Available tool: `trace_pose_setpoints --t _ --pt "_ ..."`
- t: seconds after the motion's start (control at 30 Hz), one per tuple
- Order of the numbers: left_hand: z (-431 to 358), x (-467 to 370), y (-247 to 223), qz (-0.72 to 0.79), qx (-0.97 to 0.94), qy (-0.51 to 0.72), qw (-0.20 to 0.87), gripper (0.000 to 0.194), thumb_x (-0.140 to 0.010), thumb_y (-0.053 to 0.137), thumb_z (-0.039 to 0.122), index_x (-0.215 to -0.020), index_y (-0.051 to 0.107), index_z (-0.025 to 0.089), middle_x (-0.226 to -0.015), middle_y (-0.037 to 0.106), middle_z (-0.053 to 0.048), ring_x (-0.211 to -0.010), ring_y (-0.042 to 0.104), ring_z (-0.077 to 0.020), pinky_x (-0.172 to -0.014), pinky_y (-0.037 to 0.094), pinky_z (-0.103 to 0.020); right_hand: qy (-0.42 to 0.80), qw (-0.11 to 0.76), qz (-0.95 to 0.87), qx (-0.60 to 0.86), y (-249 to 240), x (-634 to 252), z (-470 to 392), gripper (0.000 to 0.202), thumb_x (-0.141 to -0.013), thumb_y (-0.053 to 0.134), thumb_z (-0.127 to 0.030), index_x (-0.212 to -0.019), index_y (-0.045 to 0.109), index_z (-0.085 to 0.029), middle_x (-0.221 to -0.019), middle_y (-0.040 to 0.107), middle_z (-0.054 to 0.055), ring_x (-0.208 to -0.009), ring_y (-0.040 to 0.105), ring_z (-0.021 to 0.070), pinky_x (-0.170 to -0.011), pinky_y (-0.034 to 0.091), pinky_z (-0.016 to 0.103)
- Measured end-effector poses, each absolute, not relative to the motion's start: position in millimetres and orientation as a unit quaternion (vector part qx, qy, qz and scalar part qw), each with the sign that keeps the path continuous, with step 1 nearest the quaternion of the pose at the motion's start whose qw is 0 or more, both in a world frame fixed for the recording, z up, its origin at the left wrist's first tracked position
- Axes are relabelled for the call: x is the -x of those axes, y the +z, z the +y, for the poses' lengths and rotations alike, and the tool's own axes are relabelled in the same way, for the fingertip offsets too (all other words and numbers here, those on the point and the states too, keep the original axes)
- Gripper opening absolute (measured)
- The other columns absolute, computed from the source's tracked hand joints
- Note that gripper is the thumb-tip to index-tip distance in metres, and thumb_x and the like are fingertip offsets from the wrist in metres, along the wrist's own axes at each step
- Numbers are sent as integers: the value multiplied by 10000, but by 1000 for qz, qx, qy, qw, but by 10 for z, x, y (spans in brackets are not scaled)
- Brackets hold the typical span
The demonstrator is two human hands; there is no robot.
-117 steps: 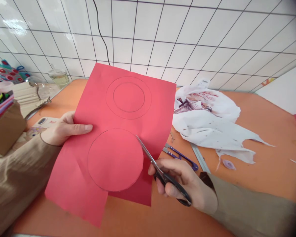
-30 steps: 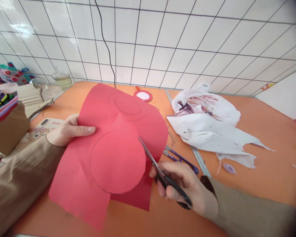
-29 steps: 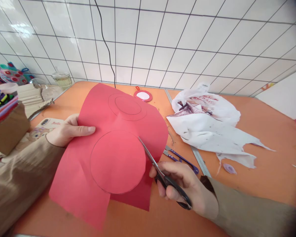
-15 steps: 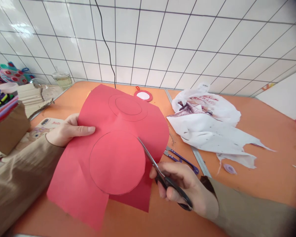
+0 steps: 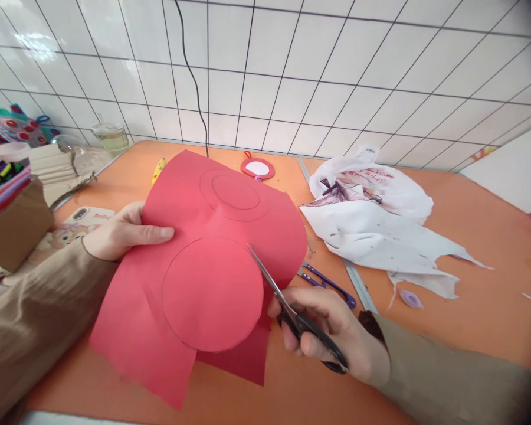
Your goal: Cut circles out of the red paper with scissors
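A large sheet of red paper [image 5: 212, 289] is held up over the table, with a big circle drawn on it and two smaller rings above. Its left edge is pinched by my left hand [image 5: 130, 231], thumb on top and the other fingers hidden beneath. My right hand [image 5: 323, 327] grips black-handled scissors [image 5: 287, 307], whose blades lie on the right side of the big circle's outline. Along the circle's lower right the paper is cut, and a flap of it hangs down behind. The blades look nearly closed.
Purple-handled scissors [image 5: 330, 284] lie right of the paper. A white plastic bag and cloth [image 5: 380, 236] are behind them, with a purple roll [image 5: 410, 299] nearby. A red ring with a white centre [image 5: 257, 169] sits at the back. Leftward are a phone [image 5: 82, 223] and a cardboard box [image 5: 20, 230].
The red paper and my left hand have shifted slightly to the right in view. The scissor blades have hardly moved, staying at the circle's right edge.
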State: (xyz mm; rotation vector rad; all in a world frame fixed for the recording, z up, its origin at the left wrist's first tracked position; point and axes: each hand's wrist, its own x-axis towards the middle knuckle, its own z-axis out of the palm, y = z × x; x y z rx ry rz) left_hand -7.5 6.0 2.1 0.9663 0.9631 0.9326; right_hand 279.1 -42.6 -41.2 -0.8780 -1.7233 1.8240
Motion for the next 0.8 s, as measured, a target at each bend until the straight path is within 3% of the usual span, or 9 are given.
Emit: trace_pose_setpoints --t 0.8 --pt "66 93 14 417 -438 406 685 253 -658 684 85 -893 718 172 -738 740 -64 -612 690 -253 -675 559 -390 667 226 -631 325 -421 -2809 -415 568 -672 565 -641 -879 532 -113 -621 466 9 -514 392 95 -464 293 223"
